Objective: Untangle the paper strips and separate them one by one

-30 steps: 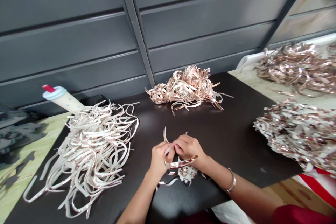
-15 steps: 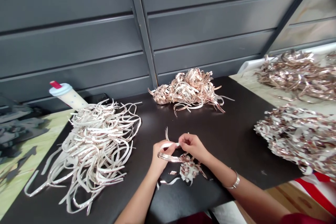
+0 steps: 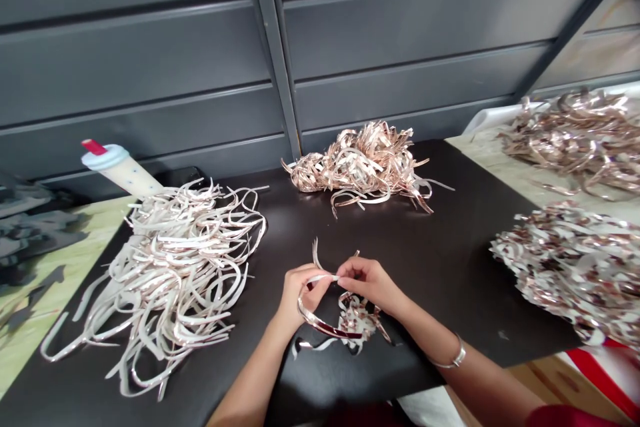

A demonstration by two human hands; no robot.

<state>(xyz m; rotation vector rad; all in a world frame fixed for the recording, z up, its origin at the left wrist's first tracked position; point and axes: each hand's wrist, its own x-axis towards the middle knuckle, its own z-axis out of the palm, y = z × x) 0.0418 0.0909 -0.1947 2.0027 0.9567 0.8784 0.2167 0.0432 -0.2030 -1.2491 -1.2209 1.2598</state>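
the left hand (image 3: 306, 295) and right hand (image 3: 369, 284) meet at the fingertips, both pinched narrowly on one thin foil strip (image 3: 320, 320), with the fingers of the left hand (image 3: 320, 277) and the fingers of the right hand (image 3: 350, 272) almost touching. the strip bows down from the pinch in a loop beside the left hand, its shiny rose-gold face showing, while a pale tail stands up just beyond the fingers. it looks very light and springy, probably slick on the metallic face and easily creased, so the flat near the pinch seems the surest place to hold. just below the fingers, touching the loop, lies a small tangle of strips (image 3: 357, 320) on the black tabletop (image 3: 450, 247). left of the fingers sits a large pile of whitish strips (image 3: 180, 273), with a squeeze bottle (image 3: 120, 170) beyond it. ahead lies a rose-gold pile of strips (image 3: 357, 167). off to the right are a mottled pile of strips (image 3: 570, 267) and, farther out, a bronze pile of strips (image 3: 575, 140) on a pale counter (image 3: 495, 170). a metal bangle (image 3: 453, 360) circles the right wrist.
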